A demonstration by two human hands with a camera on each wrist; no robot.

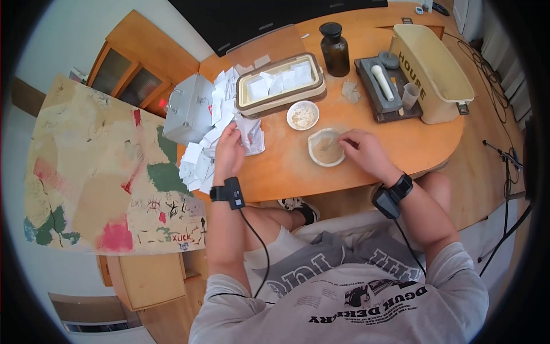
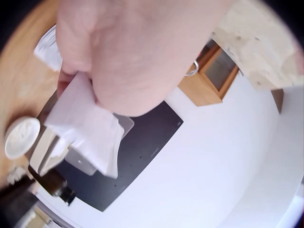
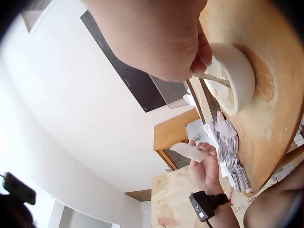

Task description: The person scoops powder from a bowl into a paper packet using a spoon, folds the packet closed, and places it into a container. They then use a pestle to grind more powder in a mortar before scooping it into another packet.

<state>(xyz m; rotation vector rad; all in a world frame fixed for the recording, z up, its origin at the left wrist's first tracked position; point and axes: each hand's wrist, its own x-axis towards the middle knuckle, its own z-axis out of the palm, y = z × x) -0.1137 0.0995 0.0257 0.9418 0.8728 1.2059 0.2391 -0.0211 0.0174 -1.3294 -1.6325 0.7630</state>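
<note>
My left hand (image 1: pixel 230 150) pinches a small white paper packet (image 2: pixel 83 118). The packet hangs out from the fingers and appears whole in the left wrist view. Over the near white bowl (image 3: pixel 243 76), my right hand (image 1: pixel 366 150) grips a thin, pale stick-like handle (image 3: pixel 212 78) between thumb and fingers. Its lower end dips into the bowl, among the brownish powder (image 1: pixel 326 150); the tip is hidden there. Just behind sits a second white bowl (image 1: pixel 290 119) with pale, flaky powder inside.
Left, many white paper packets (image 1: pixel 197 166) lie heaped beside a silver metal case (image 1: pixel 186 109). An open beige box (image 1: pixel 321 96) holds more packets. Farther back stand a dark bottle (image 1: pixel 335 54), a grey tray (image 1: pixel 369 80) bearing a white pestle-like rod, and a large beige bin (image 1: pixel 441 74).
</note>
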